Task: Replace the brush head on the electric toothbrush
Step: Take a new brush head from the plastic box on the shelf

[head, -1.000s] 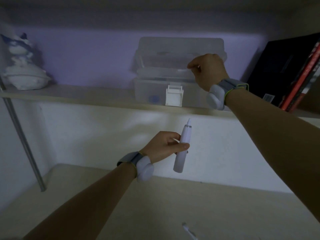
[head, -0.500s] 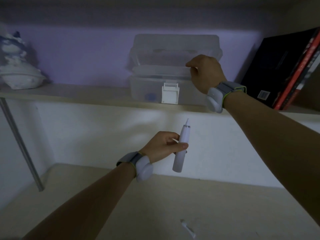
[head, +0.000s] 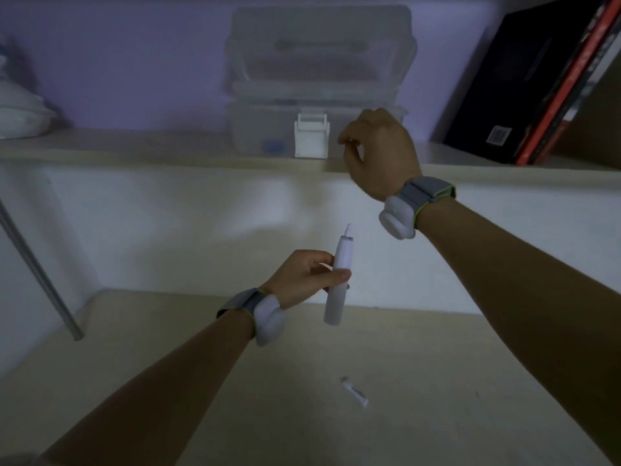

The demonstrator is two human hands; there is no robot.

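Observation:
My left hand (head: 304,279) grips the white electric toothbrush handle (head: 337,290) upright over the desk. Its bare drive shaft (head: 348,232) points up with no head on it. My right hand (head: 381,156) hovers in front of the clear plastic storage box (head: 268,129) on the shelf, just right of its white latch (head: 311,139). Its fingers are pinched on a small pale piece that looks like a brush head (head: 353,142), mostly hidden. A loose white brush head (head: 354,391) lies on the desk below.
The box's lid (head: 319,42) stands open against the purple wall. Dark and red books (head: 544,82) lean at the shelf's right. A white ornament (head: 20,112) sits at the far left. A metal pole (head: 40,267) slants down to the desk's left.
My right hand has come down out of the open box to in front of its right side. The view has tilted down, showing more of the desk and the loose brush head.

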